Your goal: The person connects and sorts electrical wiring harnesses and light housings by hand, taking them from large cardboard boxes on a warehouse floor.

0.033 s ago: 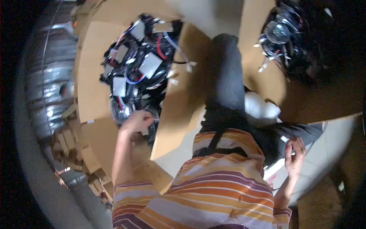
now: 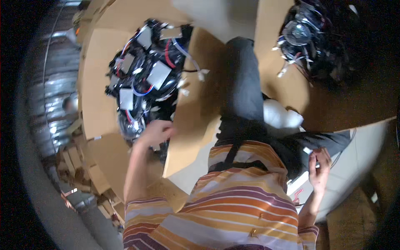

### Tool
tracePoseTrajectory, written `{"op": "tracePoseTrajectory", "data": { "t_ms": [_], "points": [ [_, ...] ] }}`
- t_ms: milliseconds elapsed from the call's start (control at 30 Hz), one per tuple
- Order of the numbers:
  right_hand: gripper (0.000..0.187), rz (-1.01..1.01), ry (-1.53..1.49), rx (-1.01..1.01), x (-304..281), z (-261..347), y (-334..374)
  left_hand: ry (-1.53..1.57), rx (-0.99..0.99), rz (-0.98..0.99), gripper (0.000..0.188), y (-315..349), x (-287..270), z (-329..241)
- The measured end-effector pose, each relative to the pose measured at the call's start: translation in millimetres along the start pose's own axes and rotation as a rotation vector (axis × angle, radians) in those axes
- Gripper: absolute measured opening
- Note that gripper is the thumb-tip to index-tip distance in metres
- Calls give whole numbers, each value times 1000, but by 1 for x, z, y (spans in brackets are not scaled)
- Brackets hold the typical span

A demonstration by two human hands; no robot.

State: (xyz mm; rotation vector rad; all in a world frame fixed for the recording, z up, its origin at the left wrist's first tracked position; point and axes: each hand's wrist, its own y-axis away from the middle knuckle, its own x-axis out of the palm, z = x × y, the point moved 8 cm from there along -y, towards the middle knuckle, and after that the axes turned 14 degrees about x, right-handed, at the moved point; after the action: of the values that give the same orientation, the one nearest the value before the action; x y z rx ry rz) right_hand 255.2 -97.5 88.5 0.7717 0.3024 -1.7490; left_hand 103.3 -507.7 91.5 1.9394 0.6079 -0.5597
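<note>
My left hand (image 2: 156, 134) is over the near end of an open cardboard box (image 2: 98, 83) on the left. Its fingers are curled together and blurred; what they hold, if anything, is hidden. Heaped in that box are black plastic-wrapped wire harnesses (image 2: 143, 71), with red, blue and white wires and flat pale grey pieces (image 2: 159, 75) among them. A clear round part (image 2: 130, 126) lies just beside my left wrist. My right hand (image 2: 320, 168) is low on the right, by my knee, with finger and thumb closed on a small white piece (image 2: 307, 150).
Another open carton (image 2: 273, 25) at the upper right holds more dark wired bundles (image 2: 314, 46). White crumpled plastic (image 2: 281, 114) sits between my legs. Stacked cardboard pieces (image 2: 73, 162) lie at the far left. A thin red wire (image 2: 298, 194) is near my right forearm.
My left hand has shifted slightly to the right, toward the box's inner wall. The whole view has drifted a little; my right hand keeps its pinch.
</note>
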Motion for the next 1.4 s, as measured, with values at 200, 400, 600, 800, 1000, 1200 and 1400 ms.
{"op": "tracePoseTrajectory", "data": {
  "t_ms": [200,400,600,800,1000,1200,1400],
  "points": [
    [4,-69,-66,108,-10,-3,5,-971,537,315,27,-130,77,-78],
    [3,-69,-65,158,-6,-6,10,1525,-446,74,43,-237,173,53],
    [1,-97,-45,155,-2,-6,4,1648,-103,394,36,-244,180,9],
    [3,-59,7,169,5,-6,-7,1576,-129,450,32,-208,179,-38],
    [5,-34,-10,74,8,-9,-21,1353,183,404,18,-187,164,-40],
    [3,6,-55,-23,11,-7,-23,-868,1324,206,12,-50,67,-203],
    [3,12,-105,-69,7,-3,-7,-1171,562,-99,26,18,-63,-220]
  ]
}}
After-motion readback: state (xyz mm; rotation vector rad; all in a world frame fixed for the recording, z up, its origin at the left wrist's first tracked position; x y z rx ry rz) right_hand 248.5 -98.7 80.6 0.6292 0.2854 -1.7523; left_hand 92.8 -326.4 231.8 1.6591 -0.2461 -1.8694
